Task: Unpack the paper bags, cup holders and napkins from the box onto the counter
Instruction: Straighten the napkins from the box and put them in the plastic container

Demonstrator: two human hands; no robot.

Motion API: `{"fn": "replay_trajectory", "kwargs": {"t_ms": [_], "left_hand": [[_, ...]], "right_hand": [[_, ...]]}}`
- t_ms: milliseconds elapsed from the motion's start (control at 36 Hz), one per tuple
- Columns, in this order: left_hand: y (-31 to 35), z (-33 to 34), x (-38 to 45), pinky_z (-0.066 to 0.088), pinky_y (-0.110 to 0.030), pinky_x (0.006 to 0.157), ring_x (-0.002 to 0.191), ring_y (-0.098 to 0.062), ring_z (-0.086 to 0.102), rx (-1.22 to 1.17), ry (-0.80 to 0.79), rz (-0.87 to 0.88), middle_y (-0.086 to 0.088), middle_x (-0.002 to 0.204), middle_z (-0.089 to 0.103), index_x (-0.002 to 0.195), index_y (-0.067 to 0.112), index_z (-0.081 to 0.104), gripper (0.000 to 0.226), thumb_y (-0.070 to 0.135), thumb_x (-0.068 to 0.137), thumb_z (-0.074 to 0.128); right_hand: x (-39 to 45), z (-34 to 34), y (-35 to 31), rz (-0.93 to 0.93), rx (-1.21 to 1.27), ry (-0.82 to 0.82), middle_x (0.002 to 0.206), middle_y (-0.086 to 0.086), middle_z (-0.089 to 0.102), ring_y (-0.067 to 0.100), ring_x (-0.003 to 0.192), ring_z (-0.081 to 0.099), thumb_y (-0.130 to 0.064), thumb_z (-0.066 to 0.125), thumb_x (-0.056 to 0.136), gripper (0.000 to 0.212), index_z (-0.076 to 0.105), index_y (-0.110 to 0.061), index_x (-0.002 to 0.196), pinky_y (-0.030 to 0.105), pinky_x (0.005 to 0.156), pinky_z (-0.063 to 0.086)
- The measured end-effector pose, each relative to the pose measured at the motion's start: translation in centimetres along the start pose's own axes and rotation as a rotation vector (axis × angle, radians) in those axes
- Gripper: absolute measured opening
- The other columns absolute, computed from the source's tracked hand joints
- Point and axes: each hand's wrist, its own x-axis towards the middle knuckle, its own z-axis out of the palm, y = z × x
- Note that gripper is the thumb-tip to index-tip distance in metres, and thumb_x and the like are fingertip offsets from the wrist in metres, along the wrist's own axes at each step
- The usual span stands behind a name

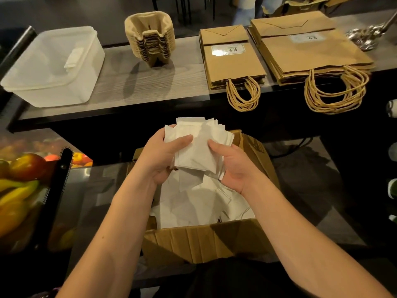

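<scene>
A loose stack of white napkins [198, 145] is held above the open cardboard box [199, 239]. My left hand [163, 155] grips its left side and my right hand [231, 162] grips its right side. More white napkins [199, 207] lie jumbled inside the box. On the counter [120, 82] behind stand a stack of moulded pulp cup holders [150, 37], a smaller pile of brown paper bags [232, 59] and a larger pile of brown paper bags [309, 48], their twisted handles hanging over the front edge.
A translucent lidded plastic container [53, 65] sits at the counter's left end. A shiny metal object [367, 37] lies at the far right. Fruit [19, 179] shows behind glass at lower left, beside a black perforated bar [58, 190].
</scene>
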Motion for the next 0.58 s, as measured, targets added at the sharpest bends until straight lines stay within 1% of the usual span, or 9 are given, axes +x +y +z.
{"fn": "replay_trajectory", "kwargs": {"t_ms": [56,167,222,278,361,417,472,528,583], "left_hand": [[-0.1,0.1,-0.3,0.062,-0.034,0.063,0.087,-0.021,0.076,-0.052,0.002,-0.020,-0.005,0.101,0.077,0.114,0.020,0.063,0.024,0.011,0.093,0.069],[-0.5,0.4,-0.6,0.060,-0.040,0.081,0.095,-0.026,0.074,-0.167,0.025,-0.092,-0.008,0.105,0.077,0.120,0.010,0.064,0.026,0.014,0.094,0.067],[-0.6,0.6,-0.8,0.059,-0.041,0.084,0.099,-0.026,0.074,-0.205,0.024,-0.109,-0.008,0.107,0.076,0.121,0.010,0.064,0.028,0.016,0.094,0.067],[-0.9,1.0,-1.1,0.058,-0.043,0.090,0.105,-0.027,0.071,-0.148,0.038,-0.069,-0.007,0.112,0.075,0.124,0.014,0.063,0.031,0.020,0.094,0.068],[-1.3,1.6,-1.5,0.060,-0.038,0.087,0.106,-0.022,0.070,0.043,0.052,0.057,-0.002,0.116,0.072,0.128,0.021,0.060,0.038,0.020,0.092,0.071],[-1.4,1.6,-1.6,0.060,-0.041,0.088,0.108,-0.022,0.069,0.092,0.067,0.101,-0.002,0.119,0.070,0.130,0.020,0.058,0.041,0.014,0.091,0.072],[-1.2,1.4,-1.7,0.060,-0.045,0.088,0.105,-0.024,0.071,0.074,0.067,0.101,-0.004,0.117,0.071,0.126,0.019,0.060,0.038,0.010,0.091,0.072],[-0.9,0.8,-1.8,0.062,-0.045,0.083,0.101,-0.024,0.073,0.017,0.039,0.087,-0.004,0.112,0.074,0.122,0.019,0.062,0.035,0.007,0.091,0.070],[-0.7,0.0,-1.9,0.063,-0.041,0.077,0.098,-0.024,0.074,-0.040,0.003,0.079,-0.003,0.107,0.076,0.119,0.020,0.063,0.033,0.006,0.091,0.069]], "right_hand": [[0.2,0.0,0.1,-0.001,0.001,0.019,0.126,0.013,0.072,0.034,0.114,0.070,-0.019,0.058,0.103,0.036,0.059,-0.012,0.139,0.048,0.085,0.062],[0.4,0.0,0.2,-0.020,0.020,0.048,0.128,0.012,0.071,0.033,0.116,0.069,-0.022,0.057,0.104,0.037,0.058,-0.013,0.140,0.048,0.083,0.061],[0.3,0.2,0.1,-0.036,0.009,0.061,0.126,0.011,0.072,0.031,0.113,0.071,-0.023,0.055,0.105,0.034,0.059,-0.014,0.138,0.046,0.080,0.062],[0.2,0.2,0.2,-0.054,0.000,0.066,0.123,0.012,0.073,0.032,0.111,0.072,-0.022,0.054,0.106,0.034,0.060,-0.012,0.138,0.046,0.082,0.062],[0.0,0.2,0.2,-0.046,-0.011,0.061,0.123,0.014,0.073,0.033,0.111,0.071,-0.025,0.054,0.106,0.035,0.059,-0.012,0.138,0.048,0.085,0.061],[-0.1,0.0,0.2,-0.027,0.012,0.034,0.127,0.015,0.071,0.035,0.115,0.069,-0.027,0.052,0.106,0.036,0.058,-0.013,0.139,0.051,0.091,0.059],[-0.2,-0.2,0.1,-0.005,0.050,0.012,0.131,0.016,0.068,0.037,0.120,0.066,-0.028,0.050,0.107,0.039,0.057,-0.011,0.141,0.054,0.100,0.054],[-0.2,-0.4,0.0,0.016,0.085,0.004,0.133,0.016,0.067,0.037,0.123,0.065,-0.030,0.049,0.107,0.041,0.058,-0.011,0.141,0.057,0.106,0.050],[-0.3,-0.6,-0.3,0.028,0.131,0.006,0.132,0.016,0.068,0.035,0.119,0.067,-0.030,0.048,0.107,0.040,0.061,-0.010,0.138,0.052,0.102,0.054]]}}
